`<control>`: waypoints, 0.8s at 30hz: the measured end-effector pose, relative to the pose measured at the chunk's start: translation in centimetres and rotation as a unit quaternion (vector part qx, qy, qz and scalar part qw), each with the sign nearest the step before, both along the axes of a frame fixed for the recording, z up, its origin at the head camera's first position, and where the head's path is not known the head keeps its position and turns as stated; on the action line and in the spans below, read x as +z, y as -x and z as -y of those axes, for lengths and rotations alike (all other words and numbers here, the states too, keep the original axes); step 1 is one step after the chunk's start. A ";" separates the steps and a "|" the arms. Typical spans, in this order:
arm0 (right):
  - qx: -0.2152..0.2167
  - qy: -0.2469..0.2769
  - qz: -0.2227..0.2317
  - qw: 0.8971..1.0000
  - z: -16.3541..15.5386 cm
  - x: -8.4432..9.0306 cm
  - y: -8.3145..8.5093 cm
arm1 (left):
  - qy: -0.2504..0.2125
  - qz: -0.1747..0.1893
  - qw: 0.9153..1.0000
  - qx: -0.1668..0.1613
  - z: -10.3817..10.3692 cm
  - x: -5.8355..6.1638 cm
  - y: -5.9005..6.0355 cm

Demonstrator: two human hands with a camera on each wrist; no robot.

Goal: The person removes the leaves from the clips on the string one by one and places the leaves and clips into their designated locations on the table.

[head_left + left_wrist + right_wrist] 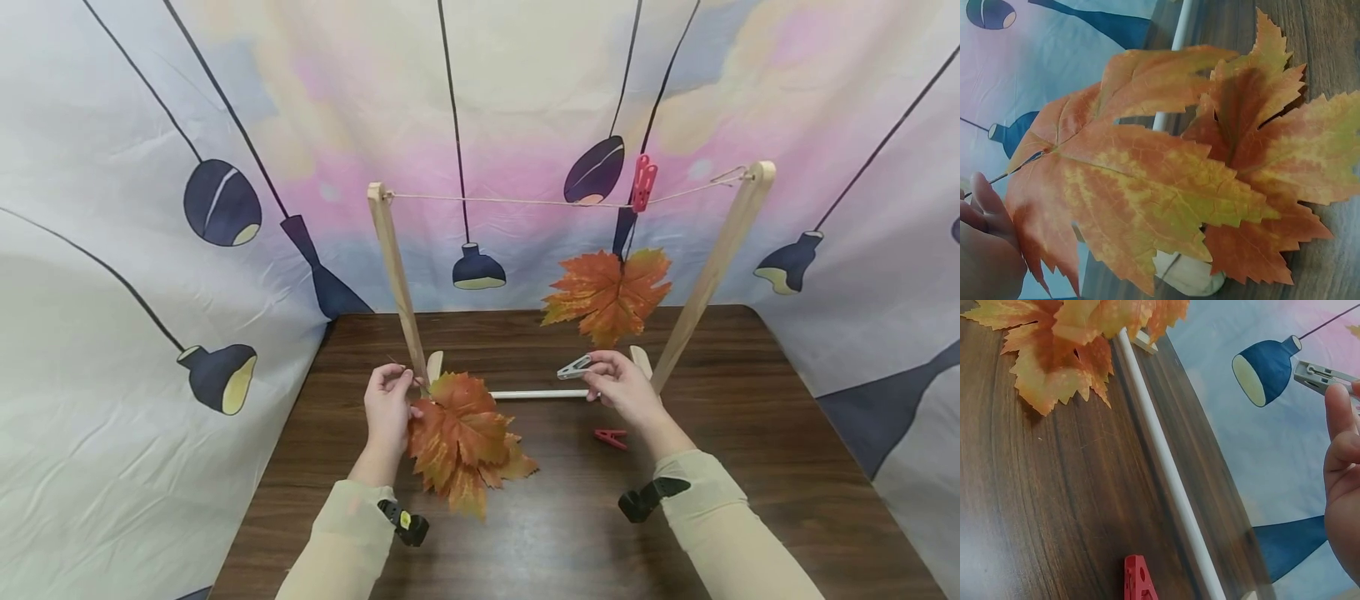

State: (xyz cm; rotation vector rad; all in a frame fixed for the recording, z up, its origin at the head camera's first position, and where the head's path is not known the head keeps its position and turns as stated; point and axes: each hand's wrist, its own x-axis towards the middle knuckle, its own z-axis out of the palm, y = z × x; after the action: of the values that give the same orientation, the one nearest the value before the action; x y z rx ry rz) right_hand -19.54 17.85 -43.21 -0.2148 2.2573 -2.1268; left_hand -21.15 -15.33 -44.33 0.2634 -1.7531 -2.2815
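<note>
My left hand (390,404) pinches the thin stem of an orange artificial maple leaf (1129,181), which hangs down beside the fingers. Another orange leaf (1260,156) overlaps it, lower over the table. The right hand (618,387) holds a grey clothespin (573,367) between thumb and fingers, its tip pointing left. Higher up, a red clothespin (643,183) sits on the string (510,200), and a third orange leaf (611,292) hangs below it. A second red clothespin (611,437) lies on the table below my right hand.
The string runs between a left wooden post (396,275) and a right wooden post (712,275). A white rod (1169,465) joins them low down. The stand is on a dark wooden table (555,533), with a printed cloth (525,83) behind.
</note>
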 end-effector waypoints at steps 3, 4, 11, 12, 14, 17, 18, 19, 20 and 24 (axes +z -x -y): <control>-0.002 -0.004 0.000 1.000 0.0 0.0 0.0 | 0.000 0.008 1.000 0.008 0.4 -0.1 -0.2; -0.002 -0.006 -0.001 1.000 0.0 -0.2 0.0 | -0.001 0.010 1.000 0.010 0.5 -0.2 -0.2; -0.003 -0.018 0.013 1.000 -0.8 -2.8 0.7 | -0.011 0.004 1.000 0.022 1.0 -2.5 0.7; -0.002 -0.025 0.013 1.000 -0.9 -3.0 0.7 | -0.011 0.002 1.000 0.024 1.1 -2.7 0.7; -0.002 -0.033 0.013 0.999 -0.9 -3.3 0.8 | -0.009 -0.001 1.000 0.027 1.2 -3.0 0.9; -0.003 -0.041 0.012 0.999 -1.0 -3.3 0.7 | -0.003 0.005 0.999 0.032 1.4 -3.0 0.9; -0.003 -0.044 0.011 0.999 -1.0 -3.4 0.7 | -0.001 0.008 0.999 0.033 1.5 -3.0 1.0; -0.005 -0.047 0.012 0.999 -1.0 -3.4 0.7 | 0.002 0.010 0.999 0.033 1.6 -3.1 1.0; -0.008 -0.050 0.013 0.999 -1.0 -3.5 0.7 | 0.006 0.013 0.999 0.035 1.7 -3.1 1.0; -0.014 -0.067 0.026 0.997 -1.2 -4.1 0.7 | 0.015 0.022 0.999 0.036 1.9 -3.3 0.9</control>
State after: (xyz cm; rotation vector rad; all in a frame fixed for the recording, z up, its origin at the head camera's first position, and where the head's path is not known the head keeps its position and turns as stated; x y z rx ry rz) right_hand -20.20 19.03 -47.26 -0.1214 2.3741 -1.9603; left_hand -22.03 -17.25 -47.64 0.3686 -1.7672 -2.2134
